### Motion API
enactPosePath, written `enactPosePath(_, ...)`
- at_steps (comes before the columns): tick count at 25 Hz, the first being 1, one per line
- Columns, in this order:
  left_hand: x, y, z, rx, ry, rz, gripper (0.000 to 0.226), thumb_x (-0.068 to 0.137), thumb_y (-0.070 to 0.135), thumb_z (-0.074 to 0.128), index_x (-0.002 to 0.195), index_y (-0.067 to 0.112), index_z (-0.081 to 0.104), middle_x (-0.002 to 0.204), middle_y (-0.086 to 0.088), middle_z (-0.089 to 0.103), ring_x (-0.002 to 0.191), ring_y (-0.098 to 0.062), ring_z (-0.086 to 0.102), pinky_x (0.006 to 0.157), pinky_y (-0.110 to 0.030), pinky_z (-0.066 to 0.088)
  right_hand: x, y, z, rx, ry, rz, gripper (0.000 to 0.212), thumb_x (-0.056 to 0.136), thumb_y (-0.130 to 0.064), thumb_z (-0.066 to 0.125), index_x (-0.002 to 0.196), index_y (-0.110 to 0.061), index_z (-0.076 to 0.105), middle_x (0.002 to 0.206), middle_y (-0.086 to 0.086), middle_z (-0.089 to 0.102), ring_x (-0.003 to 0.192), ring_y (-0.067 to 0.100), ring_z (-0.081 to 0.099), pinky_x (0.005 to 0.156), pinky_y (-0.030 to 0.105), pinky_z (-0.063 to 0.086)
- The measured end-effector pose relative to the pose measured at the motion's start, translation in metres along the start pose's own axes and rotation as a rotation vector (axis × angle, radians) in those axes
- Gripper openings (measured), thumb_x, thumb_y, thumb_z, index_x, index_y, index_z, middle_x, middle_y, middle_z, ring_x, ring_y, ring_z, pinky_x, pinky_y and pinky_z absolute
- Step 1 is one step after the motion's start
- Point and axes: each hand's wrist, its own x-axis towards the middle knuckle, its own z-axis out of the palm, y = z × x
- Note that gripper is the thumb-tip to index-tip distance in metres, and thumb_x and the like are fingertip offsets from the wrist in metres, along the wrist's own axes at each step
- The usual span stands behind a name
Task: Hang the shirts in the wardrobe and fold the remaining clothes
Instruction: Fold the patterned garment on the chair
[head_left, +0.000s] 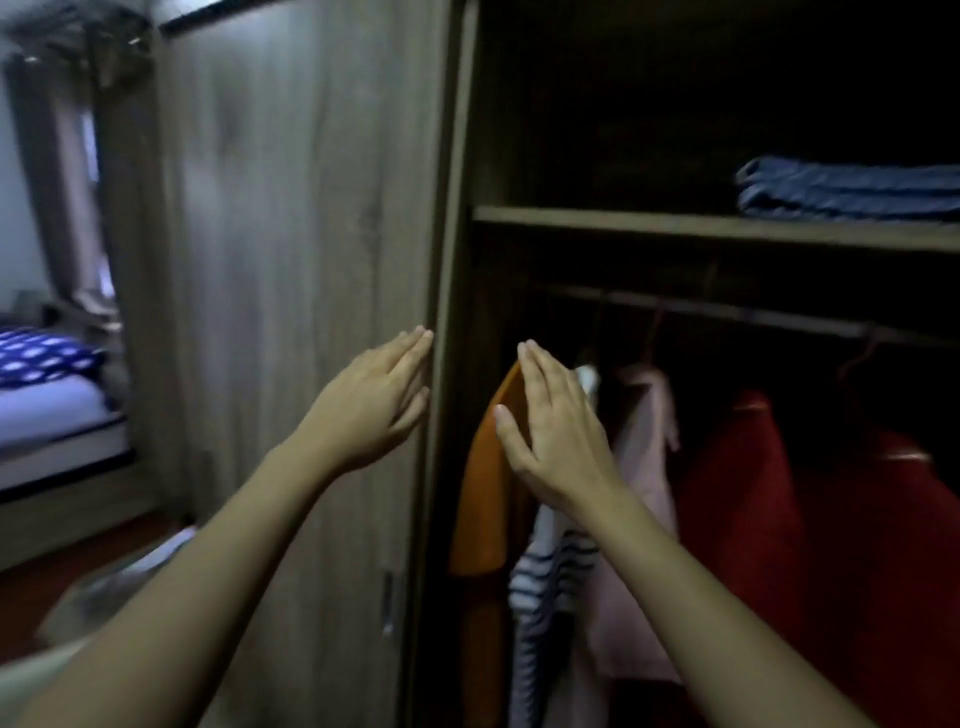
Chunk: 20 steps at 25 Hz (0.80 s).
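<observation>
My left hand (371, 400) is flat, its fingers (413, 343) straight and together, their tips at the front edge of the grey-brown wood-grain wardrobe door (291, 234). They look to touch it and are curled round nothing. My right hand (553, 431) is flat too, fingers (535, 364) straight, thumb spread, empty. It is held over the shoulder of the plain orange shirt (480, 499) on the dark hanging rail (727, 312); whether the palm presses the cloth I cannot tell. Beside the orange shirt hang a white shirt with navy stripes (545, 582), a pale pink shirt (644, 467) and a deep red shirt (779, 519), so the hanging looks well along. Folded blue denim (852, 189) lies on the wooden shelf (623, 221) above. To do this well, I judge, I should ease the orange shirt inward along the rail, clear of the door's edge, so no sleeve gets caught.
</observation>
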Motion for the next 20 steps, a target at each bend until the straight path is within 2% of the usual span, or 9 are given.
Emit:
enactPosePath(2, -0.073, -0.022, 0.022, 0.02, -0.052, -0.097, 0.07, 0.087, 0.044, 0.025, 0.143, 0.002, 0.033, 0.147, -0.017, 0.04, 0.133, -0.032, 0.041, 0.108, -0.042, 0.034, -0.038, -0.026, 0.055, 0.092, -0.048, -0.029, 0.07, 0.089, -0.048, 0.03, 0.145, -0.006, 0.028, 0.151, 0.013, 0.032, 0.14, 0.024, 0.029, 0.116, 0.036, 0.022)
enactPosePath(4, -0.143, -0.038, 0.043, 0.004, -0.164, -0.222, 0.07, 0.087, 0.044, 0.027, 0.142, 0.001, 0.036, 0.145, -0.018, 0.042, 0.132, -0.033, 0.043, 0.107, -0.045, 0.037, -0.081, -0.049, 0.103, 0.143, -0.164, -0.01, 0.069, 0.09, -0.048, 0.031, 0.144, -0.006, 0.029, 0.15, 0.014, 0.034, 0.138, 0.027, 0.032, 0.113, 0.04, 0.028)
enactPosePath(7, -0.252, -0.057, 0.065, -0.082, -0.29, -0.425, 0.066, 0.09, 0.04, 0.032, 0.142, 0.001, 0.034, 0.145, -0.019, 0.041, 0.134, -0.032, 0.041, 0.109, -0.039, 0.032, -0.141, -0.093, 0.159, 0.216, -0.378, -0.042, 0.074, 0.088, -0.053, 0.025, 0.144, -0.005, 0.029, 0.149, 0.014, 0.034, 0.137, 0.028, 0.033, 0.112, 0.038, 0.028)
enactPosePath(10, -0.36, -0.068, 0.078, -0.151, -0.449, -0.634, 0.059, 0.096, 0.025, 0.045, 0.146, 0.002, 0.025, 0.151, -0.018, 0.031, 0.138, -0.03, 0.033, 0.112, -0.033, 0.024, -0.192, -0.138, 0.208, 0.238, -0.607, -0.134, 0.076, 0.088, -0.056, 0.023, 0.146, -0.006, 0.025, 0.15, 0.014, 0.032, 0.137, 0.029, 0.031, 0.111, 0.038, 0.027)
enactPosePath(15, -0.532, -0.073, 0.1, -0.161, -0.731, -1.024, 0.062, 0.097, 0.03, 0.044, 0.149, 0.006, 0.019, 0.155, -0.012, 0.023, 0.141, -0.026, 0.026, 0.113, -0.033, 0.023, -0.293, -0.21, 0.298, 0.297, -0.931, -0.199, 0.083, 0.084, -0.06, 0.017, 0.145, -0.005, 0.027, 0.149, 0.016, 0.033, 0.135, 0.031, 0.033, 0.11, 0.037, 0.027)
enactPosePath(17, -0.597, -0.073, 0.116, -0.167, -0.791, -1.191, 0.062, 0.097, 0.031, 0.043, 0.149, 0.006, 0.018, 0.155, -0.013, 0.023, 0.141, -0.027, 0.027, 0.112, -0.035, 0.026, -0.333, -0.236, 0.339, 0.319, -1.032, -0.233, 0.082, 0.085, -0.059, 0.018, 0.141, -0.001, 0.035, 0.142, 0.02, 0.042, 0.129, 0.034, 0.041, 0.106, 0.039, 0.033)
enactPosePath(20, -0.675, -0.064, 0.144, -0.2, -0.769, -1.455, 0.058, 0.097, 0.031, 0.045, 0.144, 0.003, 0.027, 0.148, -0.017, 0.035, 0.134, -0.03, 0.035, 0.106, -0.034, 0.032, -0.378, -0.277, 0.4, 0.339, -1.115, -0.363, 0.063, 0.093, -0.043, 0.033, 0.135, 0.003, 0.043, 0.136, 0.022, 0.048, 0.122, 0.036, 0.048, 0.101, 0.042, 0.039)
